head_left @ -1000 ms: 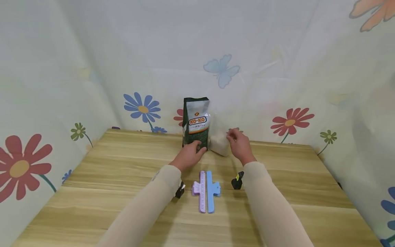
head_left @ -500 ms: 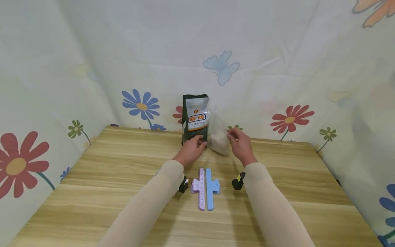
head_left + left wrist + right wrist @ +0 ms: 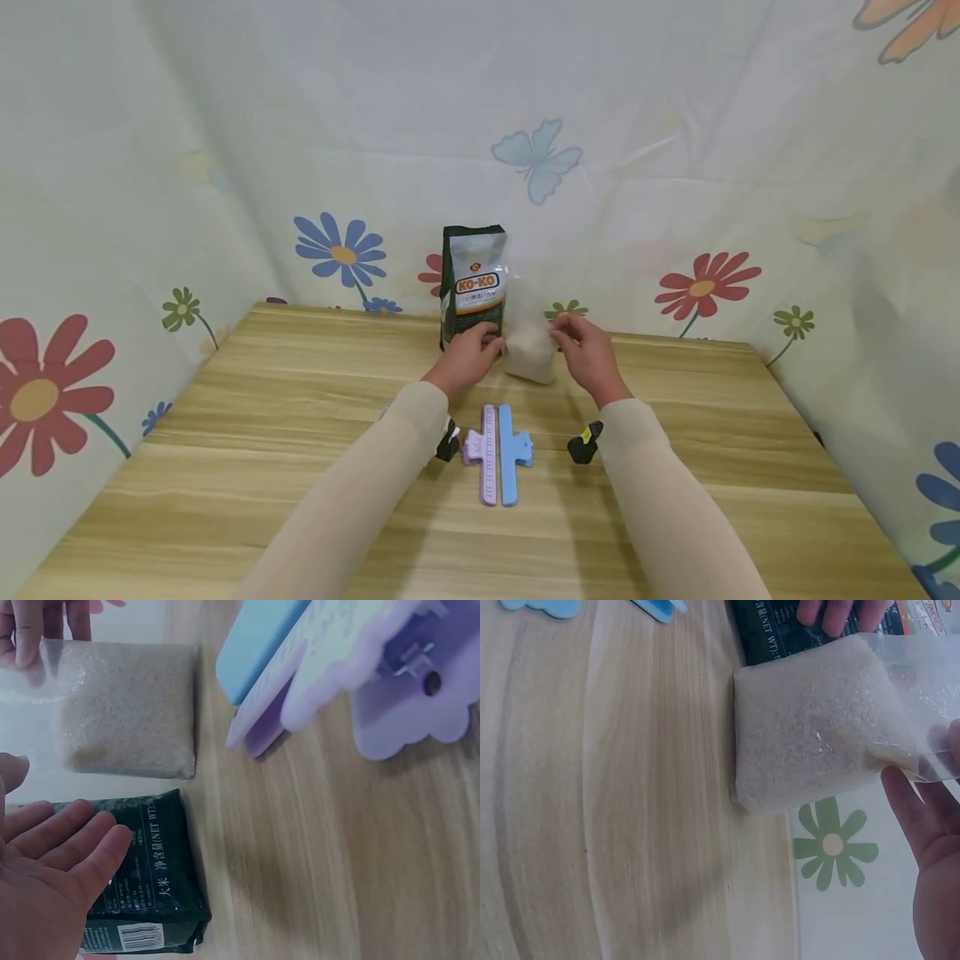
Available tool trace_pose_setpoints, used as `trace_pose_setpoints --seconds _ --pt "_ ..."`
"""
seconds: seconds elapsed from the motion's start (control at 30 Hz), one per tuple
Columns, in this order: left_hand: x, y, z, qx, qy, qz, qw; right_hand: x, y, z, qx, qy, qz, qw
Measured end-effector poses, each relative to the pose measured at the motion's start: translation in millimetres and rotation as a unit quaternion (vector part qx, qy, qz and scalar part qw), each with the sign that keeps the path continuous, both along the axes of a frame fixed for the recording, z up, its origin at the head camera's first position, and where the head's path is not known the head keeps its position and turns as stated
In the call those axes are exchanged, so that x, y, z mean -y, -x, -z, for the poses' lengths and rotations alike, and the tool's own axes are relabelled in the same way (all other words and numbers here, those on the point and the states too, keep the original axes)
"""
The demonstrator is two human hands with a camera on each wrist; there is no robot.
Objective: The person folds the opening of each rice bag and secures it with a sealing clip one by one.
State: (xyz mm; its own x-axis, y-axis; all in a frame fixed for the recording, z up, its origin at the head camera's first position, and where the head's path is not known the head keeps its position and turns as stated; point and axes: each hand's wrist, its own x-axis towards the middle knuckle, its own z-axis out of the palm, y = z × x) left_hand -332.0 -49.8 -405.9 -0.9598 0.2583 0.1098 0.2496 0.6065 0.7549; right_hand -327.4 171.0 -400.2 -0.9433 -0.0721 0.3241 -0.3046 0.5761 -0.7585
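Note:
A dark green KO-KO rice bag [image 3: 472, 279] stands at the back of the wooden table [image 3: 225, 433]. Right beside it sits a clear plastic bag of rice [image 3: 530, 357]. My left hand [image 3: 468, 358] lies with straight fingers [image 3: 67, 847] against the lower front of the green bag [image 3: 157, 900]. My right hand [image 3: 588, 350] pinches the loose clear plastic of the rice bag [image 3: 810, 735] on its right side, with the fingers [image 3: 919, 817] at the plastic's edge. The left-hand fingertips [image 3: 840, 611] show on the green bag [image 3: 769, 637] in the right wrist view.
A purple clip [image 3: 483, 454] and a blue clip [image 3: 512, 454] lie side by side on the table between my forearms. Floral cloth walls [image 3: 675, 208] close in the table at the back and on both sides. Bare wood spreads left and right.
My left hand has slid a little farther forward onto the green bag's lower front. The right hand stays at the clear bag.

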Motion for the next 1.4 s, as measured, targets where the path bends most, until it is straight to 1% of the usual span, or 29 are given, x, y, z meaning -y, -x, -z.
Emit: trace_pose_setpoints --seconds 0.23,0.43,0.57,0.7,0.83,0.93,1.0,1.13,1.23,1.4 --pt "-0.9 3.5 -3.5 -0.012 0.0 0.006 0.9999 2.9 -3.8 -1.3 -0.001 0.01 -0.017 1.0" --pt "1.8 7.4 -9.2 -0.019 -0.008 0.013 0.9997 6.6 -5.3 -2.2 -0.004 0.009 -0.032 0.999" --pt "6.9 6.9 -10.5 -0.018 -0.027 0.021 0.9993 8.8 -4.0 -0.2 -0.006 0.018 -0.043 0.999" --pt "12.6 5.6 -9.5 -0.02 -0.066 0.028 0.9973 12.5 -4.0 0.5 -0.001 0.037 -0.053 0.998" --pt "17.0 5.3 -7.5 -0.02 -0.103 0.025 0.9942 17.9 -4.8 -0.8 0.011 0.056 -0.059 0.997" --pt "19.2 5.5 -5.7 -0.021 -0.114 0.017 0.9931 21.4 -5.8 -2.1 0.017 0.055 -0.059 0.997" --pt "20.3 5.1 -5.7 -0.023 -0.121 0.015 0.9922 23.1 -6.6 -2.8 0.013 0.05 -0.056 0.997" --pt "23.0 2.6 -7.2 -0.014 -0.141 0.007 0.9899 25.1 -6.4 -3.4 -0.001 0.04 -0.052 0.998" --pt "25.6 -0.2 -8.8 -0.019 -0.143 -0.002 0.9895 26.1 -6.0 -4.5 -0.003 0.034 -0.05 0.998" --pt "29.2 -5.1 -11.5 -0.042 -0.14 -0.012 0.9892 27.7 -5.9 -5.8 0.001 0.041 -0.043 0.998"
